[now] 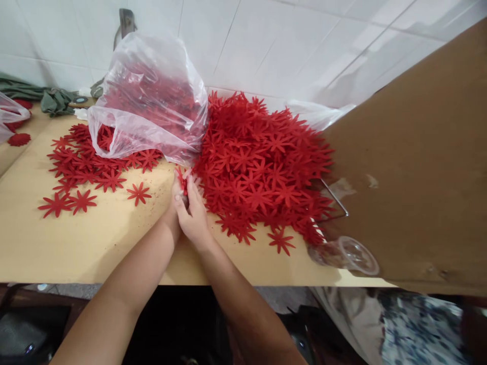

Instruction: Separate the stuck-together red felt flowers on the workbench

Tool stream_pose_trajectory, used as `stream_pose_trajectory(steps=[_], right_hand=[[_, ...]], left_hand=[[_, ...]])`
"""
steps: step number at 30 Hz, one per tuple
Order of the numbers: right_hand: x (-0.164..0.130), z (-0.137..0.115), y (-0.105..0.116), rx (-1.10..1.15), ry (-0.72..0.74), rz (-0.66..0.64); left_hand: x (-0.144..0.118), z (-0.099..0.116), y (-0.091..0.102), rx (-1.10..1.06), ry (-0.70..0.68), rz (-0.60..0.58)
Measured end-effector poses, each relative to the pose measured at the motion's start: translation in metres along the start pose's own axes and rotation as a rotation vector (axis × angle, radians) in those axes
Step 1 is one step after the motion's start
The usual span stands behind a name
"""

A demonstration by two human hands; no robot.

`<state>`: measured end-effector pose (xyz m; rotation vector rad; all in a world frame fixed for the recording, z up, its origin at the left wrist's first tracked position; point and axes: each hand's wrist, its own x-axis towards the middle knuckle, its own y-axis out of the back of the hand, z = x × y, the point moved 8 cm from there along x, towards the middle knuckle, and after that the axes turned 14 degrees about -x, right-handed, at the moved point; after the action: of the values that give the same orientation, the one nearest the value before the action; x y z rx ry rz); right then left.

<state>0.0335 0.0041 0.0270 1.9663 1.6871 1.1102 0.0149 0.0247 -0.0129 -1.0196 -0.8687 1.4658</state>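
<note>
Left hand: the left hand [172, 207] is being pressed against the other, fingers curled round a red flower cutout [183, 181].
Right hand: the right hand [194, 213] is being closed on the same cutout, steadying it.
Heap: the loose red pile [262, 162] is being kept just right of the hands, within reach.
Bag: a plastic bag [150, 96] is being left open just beyond them.

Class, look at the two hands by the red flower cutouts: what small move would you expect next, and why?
Probably lift the pinched flower clear of the big pile. Both the left hand and right hand meet at the pile's edge, fingers closed on one red piece, with single flowers lying spread to the left.
</note>
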Motion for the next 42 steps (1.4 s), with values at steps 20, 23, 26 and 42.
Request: stream_pose_trajectory(steps=[20,23,26,42], right_hand=[[0.034,0.104,0.061,0.363,-0.386,0.322],[0.031,0.109,0.063,0.298,-0.396,0.306],[0.029,0.106,0.067,0.239,-0.366,0.279],[0.027,0.098,0.087,0.251,-0.219,0.164]], left_hand=[[0.021,-0.021,-0.027,0.331,0.352,-0.209],[0.019,-0.027,-0.029,0.378,0.348,-0.237],[0.021,-0.031,-0.024,0.382,0.38,-0.175],[0.037,-0.011,-0.007,0.451,0.201,-0.032]])
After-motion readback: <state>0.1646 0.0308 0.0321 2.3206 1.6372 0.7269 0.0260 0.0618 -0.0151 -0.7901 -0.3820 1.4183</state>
